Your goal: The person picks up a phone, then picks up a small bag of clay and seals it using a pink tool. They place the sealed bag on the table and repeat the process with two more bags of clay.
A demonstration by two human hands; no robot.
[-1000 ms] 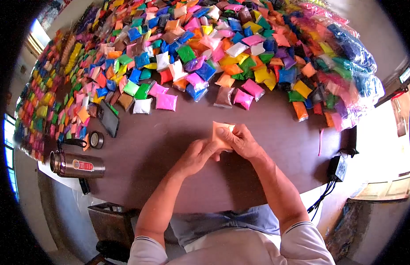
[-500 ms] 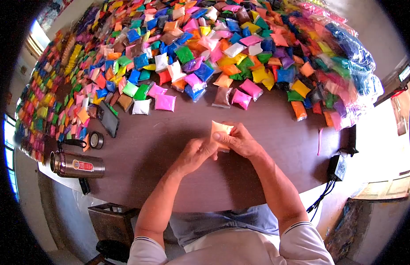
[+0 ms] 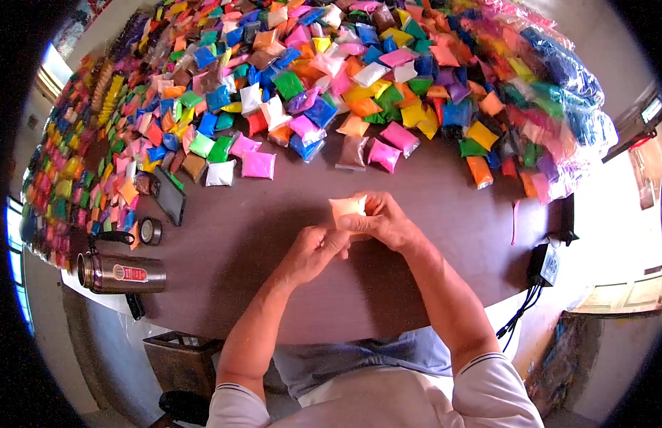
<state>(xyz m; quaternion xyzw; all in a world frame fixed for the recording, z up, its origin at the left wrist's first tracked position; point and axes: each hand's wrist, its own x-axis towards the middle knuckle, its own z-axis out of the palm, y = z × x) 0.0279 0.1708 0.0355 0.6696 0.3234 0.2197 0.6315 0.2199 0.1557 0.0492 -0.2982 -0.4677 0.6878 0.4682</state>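
Both hands, left hand [image 3: 311,250] and right hand [image 3: 383,222], pinch one peach packet [image 3: 347,207] together above the desk [image 3: 430,214], lifted clear of the far pile of colourful packets [image 3: 345,78].

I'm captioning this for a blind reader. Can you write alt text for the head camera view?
Both hands, left hand and right hand, hold a small peach packet above a dark brown table. Beyond lies a heap of colourful packets; a steel flask lies at the left.
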